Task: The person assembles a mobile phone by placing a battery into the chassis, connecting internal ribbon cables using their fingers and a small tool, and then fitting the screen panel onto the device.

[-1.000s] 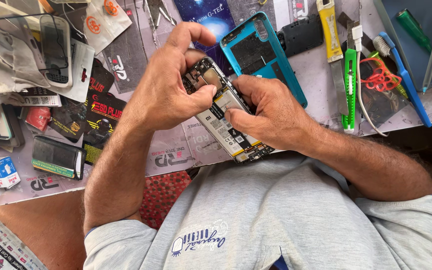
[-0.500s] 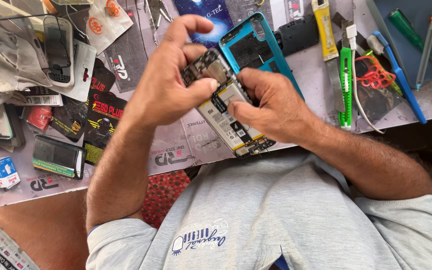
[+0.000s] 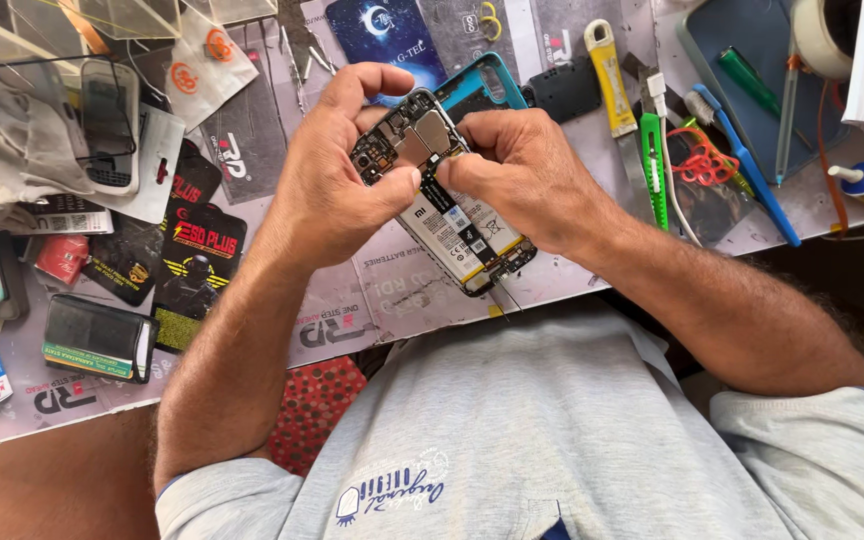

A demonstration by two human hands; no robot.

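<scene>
Bare phone (image 3: 447, 190) gripped between left hand (image 3: 347, 170) and right hand (image 3: 527, 175), thumbs pinched at battery top (image 3: 439, 195); teal frame (image 3: 482, 85) just beyond fingers.

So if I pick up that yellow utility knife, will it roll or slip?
The yellow utility knife looks flat-sided, so it probably won't roll. It appears rigid and light. Its smooth-looking handle may slip a little among the neighbouring tools.
</scene>
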